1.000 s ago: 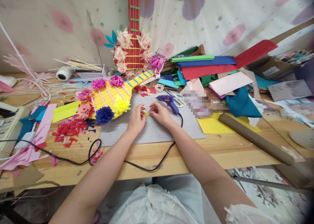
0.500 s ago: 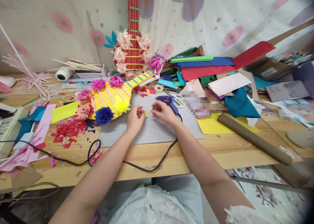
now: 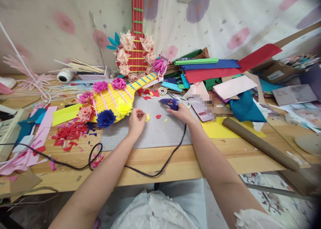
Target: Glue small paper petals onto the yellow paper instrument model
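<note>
My left hand is closed in a pinch on a small yellow paper piece, just above the grey cutting mat. At the right of the mat, my right hand is wrapped round the handle of a blue glue gun, whose nozzle points left. A red paper petal and a tiny yellow scrap lie on the mat between my hands. Left of my left hand lies a yellow paper guitar with a blue paper flower and a yellow paper flower on its edge.
A red guitar with pale flowers stands at the back. Scissors, a phone and stacked coloured paper are to the right. A black cord loops along the front; red scraps lie at left.
My right hand has moved right, away from my left hand, and has taken hold of the glue gun. The red petal on the mat now shows. My left hand stays nearly in place.
</note>
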Action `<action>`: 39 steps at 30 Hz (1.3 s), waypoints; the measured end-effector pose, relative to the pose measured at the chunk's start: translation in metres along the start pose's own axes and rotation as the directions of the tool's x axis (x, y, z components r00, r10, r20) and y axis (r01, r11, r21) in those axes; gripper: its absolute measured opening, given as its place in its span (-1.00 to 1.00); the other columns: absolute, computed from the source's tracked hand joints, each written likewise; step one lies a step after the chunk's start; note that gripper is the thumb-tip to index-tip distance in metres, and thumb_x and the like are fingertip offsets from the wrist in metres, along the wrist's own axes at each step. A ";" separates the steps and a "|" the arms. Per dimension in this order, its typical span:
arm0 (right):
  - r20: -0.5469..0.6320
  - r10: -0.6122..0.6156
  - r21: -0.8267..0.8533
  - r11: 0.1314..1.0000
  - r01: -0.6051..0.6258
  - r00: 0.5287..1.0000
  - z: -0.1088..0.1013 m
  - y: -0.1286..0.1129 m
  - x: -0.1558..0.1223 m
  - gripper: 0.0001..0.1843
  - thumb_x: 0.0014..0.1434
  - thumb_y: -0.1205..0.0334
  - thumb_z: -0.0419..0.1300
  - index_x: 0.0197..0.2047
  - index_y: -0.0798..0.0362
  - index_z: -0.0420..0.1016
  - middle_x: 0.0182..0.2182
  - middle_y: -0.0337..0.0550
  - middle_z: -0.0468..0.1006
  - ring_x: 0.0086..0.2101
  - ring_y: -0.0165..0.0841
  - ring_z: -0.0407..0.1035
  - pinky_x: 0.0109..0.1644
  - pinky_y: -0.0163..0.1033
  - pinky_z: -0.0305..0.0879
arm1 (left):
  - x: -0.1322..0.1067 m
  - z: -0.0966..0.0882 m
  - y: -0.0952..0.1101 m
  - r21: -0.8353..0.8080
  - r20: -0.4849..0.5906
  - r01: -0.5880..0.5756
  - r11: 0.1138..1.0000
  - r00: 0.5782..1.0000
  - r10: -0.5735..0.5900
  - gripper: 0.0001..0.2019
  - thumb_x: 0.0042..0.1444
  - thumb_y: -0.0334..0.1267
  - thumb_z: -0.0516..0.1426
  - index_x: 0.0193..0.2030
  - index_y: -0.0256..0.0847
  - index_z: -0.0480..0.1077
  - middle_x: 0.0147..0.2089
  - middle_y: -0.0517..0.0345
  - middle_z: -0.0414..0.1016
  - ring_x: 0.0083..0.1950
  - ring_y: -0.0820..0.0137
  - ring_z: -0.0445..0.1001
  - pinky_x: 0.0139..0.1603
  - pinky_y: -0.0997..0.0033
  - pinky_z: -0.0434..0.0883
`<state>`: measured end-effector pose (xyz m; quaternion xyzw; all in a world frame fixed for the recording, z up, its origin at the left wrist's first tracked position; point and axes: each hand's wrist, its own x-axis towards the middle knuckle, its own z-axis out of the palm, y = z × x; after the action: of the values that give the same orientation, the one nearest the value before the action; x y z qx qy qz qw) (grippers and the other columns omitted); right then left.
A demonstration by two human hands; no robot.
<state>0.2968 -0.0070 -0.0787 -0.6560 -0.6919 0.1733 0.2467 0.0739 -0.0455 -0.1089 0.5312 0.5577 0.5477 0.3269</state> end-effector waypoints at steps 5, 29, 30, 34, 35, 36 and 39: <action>-0.111 0.129 0.200 0.974 -0.105 0.985 0.007 -0.004 -0.007 -0.54 -0.07 -0.17 0.16 -0.39 0.11 0.44 -0.47 -0.11 0.47 -0.44 -0.32 0.31 -0.37 -0.23 0.21 | 0.000 0.000 -0.002 0.009 0.012 -0.010 1.000 1.000 0.009 -0.82 -0.07 -0.37 0.14 -0.33 -0.18 0.20 -0.39 0.22 0.38 -0.38 0.49 0.37 -0.34 0.47 0.32; 0.240 -0.088 0.368 0.930 -0.007 0.967 0.005 -0.013 -0.031 -0.55 -0.11 -0.12 0.25 -0.23 0.02 0.51 -0.45 -0.22 0.50 -0.44 -0.38 0.33 -0.33 -0.28 0.27 | 0.001 -0.001 0.002 0.028 -0.005 -0.004 1.000 1.000 0.004 -0.86 -0.07 -0.37 0.15 -0.37 -0.19 0.24 -0.42 0.22 0.40 -0.42 0.49 0.39 -0.33 0.45 0.36; 0.242 -0.085 0.370 0.929 -0.011 0.967 0.004 -0.013 -0.031 -0.54 -0.11 -0.12 0.25 -0.22 0.02 0.51 -0.45 -0.22 0.50 -0.44 -0.37 0.33 -0.33 -0.28 0.27 | 0.001 -0.001 0.002 0.031 -0.006 -0.004 1.000 1.000 0.004 -0.86 -0.08 -0.37 0.15 -0.37 -0.19 0.24 -0.42 0.22 0.40 -0.42 0.49 0.39 -0.33 0.46 0.36; 0.249 -0.095 0.371 0.929 -0.004 0.964 0.003 -0.015 -0.031 -0.54 -0.10 -0.11 0.25 -0.19 0.00 0.51 -0.40 -0.20 0.53 -0.38 -0.35 0.36 -0.27 -0.26 0.29 | 0.000 -0.001 0.001 0.032 -0.004 -0.006 0.999 1.000 0.006 -0.86 -0.07 -0.37 0.15 -0.37 -0.19 0.24 -0.41 0.22 0.40 -0.41 0.49 0.40 -0.32 0.46 0.36; 0.251 -0.101 0.370 0.929 0.001 0.963 0.003 -0.015 -0.031 -0.55 -0.10 -0.11 0.25 -0.19 0.00 0.52 -0.38 -0.20 0.53 -0.36 -0.34 0.37 -0.26 -0.25 0.30 | 0.000 -0.001 0.001 0.029 -0.001 -0.006 1.000 1.000 0.006 -0.86 -0.07 -0.37 0.15 -0.37 -0.19 0.24 -0.41 0.22 0.41 -0.40 0.49 0.40 -0.32 0.46 0.36; 0.253 -0.105 0.368 0.930 0.005 0.962 0.002 -0.014 -0.031 -0.55 -0.10 -0.11 0.24 -0.19 0.00 0.52 -0.37 -0.20 0.53 -0.36 -0.33 0.37 -0.25 -0.25 0.30 | 0.000 -0.001 0.001 0.026 0.001 -0.006 1.000 1.000 0.006 -0.86 -0.07 -0.36 0.15 -0.36 -0.19 0.24 -0.41 0.22 0.41 -0.40 0.49 0.40 -0.32 0.45 0.36; 0.249 -0.105 0.363 0.932 0.008 0.963 0.003 -0.014 -0.030 -0.55 -0.09 -0.11 0.24 -0.19 0.00 0.52 -0.37 -0.19 0.54 -0.36 -0.33 0.38 -0.26 -0.25 0.30 | 0.000 -0.001 0.000 0.019 0.005 0.001 1.000 1.000 -0.002 -0.86 -0.06 -0.36 0.15 -0.36 -0.18 0.24 -0.41 0.22 0.41 -0.40 0.48 0.40 -0.31 0.45 0.36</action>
<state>0.2844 -0.0378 -0.0769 -0.5504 -0.6940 0.3754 0.2728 0.0732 -0.0457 -0.1087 0.5354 0.5624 0.5406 0.3237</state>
